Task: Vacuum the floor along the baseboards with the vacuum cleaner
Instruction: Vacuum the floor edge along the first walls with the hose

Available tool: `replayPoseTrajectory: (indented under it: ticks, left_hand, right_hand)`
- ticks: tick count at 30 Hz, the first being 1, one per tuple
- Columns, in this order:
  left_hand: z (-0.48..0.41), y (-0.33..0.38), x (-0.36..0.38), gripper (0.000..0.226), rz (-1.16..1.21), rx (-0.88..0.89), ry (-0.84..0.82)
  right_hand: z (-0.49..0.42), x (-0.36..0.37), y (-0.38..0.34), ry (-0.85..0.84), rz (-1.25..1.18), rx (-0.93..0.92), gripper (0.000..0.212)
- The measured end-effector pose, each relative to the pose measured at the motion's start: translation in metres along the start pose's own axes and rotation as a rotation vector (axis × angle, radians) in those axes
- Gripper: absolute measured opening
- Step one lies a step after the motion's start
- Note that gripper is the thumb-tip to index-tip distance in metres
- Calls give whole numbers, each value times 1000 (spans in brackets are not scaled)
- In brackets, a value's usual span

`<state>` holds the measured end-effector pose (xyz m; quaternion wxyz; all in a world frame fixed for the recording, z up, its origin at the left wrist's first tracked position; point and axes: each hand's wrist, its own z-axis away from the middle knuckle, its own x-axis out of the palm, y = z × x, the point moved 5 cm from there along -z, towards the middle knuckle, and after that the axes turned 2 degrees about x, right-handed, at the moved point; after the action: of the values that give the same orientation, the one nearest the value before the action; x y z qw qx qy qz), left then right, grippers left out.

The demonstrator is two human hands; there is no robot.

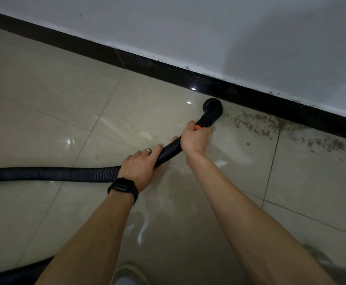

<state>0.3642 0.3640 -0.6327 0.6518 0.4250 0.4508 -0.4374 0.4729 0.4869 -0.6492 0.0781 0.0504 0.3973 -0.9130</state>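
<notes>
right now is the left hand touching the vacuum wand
Touching. The head view shows the left hand with its fingers curled round the vacuum wand, just ahead of the ribbed hose.

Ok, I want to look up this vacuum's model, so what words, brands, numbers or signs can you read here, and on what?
No text can be read anywhere in this view.
The wand, its orange collar and the hose: no lettering shows.
The watch: its face is dark and blank.
The wall, baseboard and tiles: only marks and dirt.
</notes>
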Motion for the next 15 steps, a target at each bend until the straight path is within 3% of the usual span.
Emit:
replayPoseTrajectory:
  ticks: [4,9,15]
  left_hand:
    - [-5,2,9,48,29,-40,-29]
    - [-1,-2,9,42,41,-82,-5]
    - [5,-7,9,44,3,-39,-48]
  right_hand:
    - [-8,6,-5,-32,55,-45,42]
    - [-7,19,-9,-126,99,-59,25]
    - [-2,14,3,-83,24,-39,26]
